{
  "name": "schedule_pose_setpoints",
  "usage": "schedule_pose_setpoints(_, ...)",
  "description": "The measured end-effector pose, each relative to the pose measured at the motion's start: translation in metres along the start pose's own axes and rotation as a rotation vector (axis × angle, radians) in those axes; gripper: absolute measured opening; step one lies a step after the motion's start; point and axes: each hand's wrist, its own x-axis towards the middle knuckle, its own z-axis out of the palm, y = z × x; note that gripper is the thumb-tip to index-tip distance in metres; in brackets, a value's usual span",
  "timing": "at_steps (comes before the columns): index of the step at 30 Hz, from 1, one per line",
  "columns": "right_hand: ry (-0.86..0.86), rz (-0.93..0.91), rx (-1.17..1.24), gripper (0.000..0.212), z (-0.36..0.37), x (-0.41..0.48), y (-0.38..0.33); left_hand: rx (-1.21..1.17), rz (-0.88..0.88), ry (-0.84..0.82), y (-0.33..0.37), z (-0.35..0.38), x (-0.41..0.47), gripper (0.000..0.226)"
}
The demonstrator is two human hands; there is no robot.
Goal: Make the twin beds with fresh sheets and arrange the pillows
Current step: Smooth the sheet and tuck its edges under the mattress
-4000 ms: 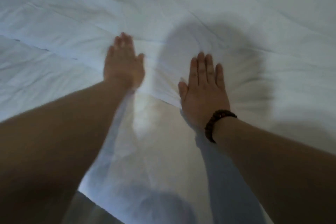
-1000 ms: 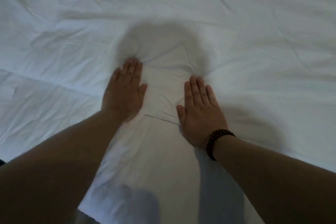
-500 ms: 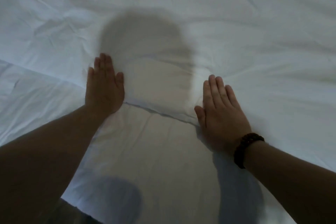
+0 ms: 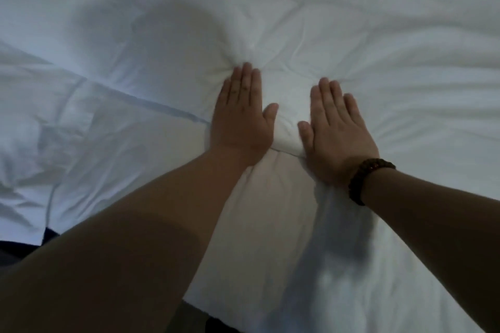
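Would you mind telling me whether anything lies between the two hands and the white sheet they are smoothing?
Nothing visible does. The left hand and the right hand both lie flat, palms down, directly on the white sheet. The beaded bracelet sits on the right wrist, clear of the palm.

Dim light; dark floor [image 4: 16, 251] at lower left, soft shadows.
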Motion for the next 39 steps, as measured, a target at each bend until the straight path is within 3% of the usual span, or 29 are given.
schedule_pose_setpoints(3, 0.000, 0.024, 0.004, 0.068, 0.002, -0.001, -0.003, 0.088, 0.194, -0.048, -0.063, -0.011, 0.020, 0.069)
schedule_pose_setpoints(7, 0.006, 0.033, 0.018, 0.069, 0.004, -0.002, -0.002, 0.134, -0.065, -0.099, -0.159, -0.022, 0.053, 0.076)
schedule_pose_setpoints(9, 0.016, 0.028, 0.019, 0.069, 0.006, -0.001, -0.002, 0.132, -0.106, -0.121, -0.179, -0.021, 0.057, 0.076)
schedule_pose_setpoints(23, 0.006, 0.141, 0.059, 0.070, 0.004, -0.001, -0.023, 0.114, -0.096, -0.119, -0.167, -0.026, 0.044, 0.071)
schedule_pose_setpoints(30, 0.016, 0.179, 0.094, 0.070, 0.002, 0.040, -0.091, 0.092, -0.071, -0.037, -0.168, -0.018, 0.041, 0.066)
schedule_pose_setpoints(35, 0.028, 0.144, 0.118, 0.070, -0.001, 0.108, -0.180, 0.049, 0.029, -0.089, -0.180, -0.028, 0.036, 0.069)
schedule_pose_setpoints(39, 0.019, 0.217, 0.077, 0.070, 0.008, 0.126, -0.218, 0.072, 0.280, -0.144, -0.221, -0.040, 0.050, 0.071)
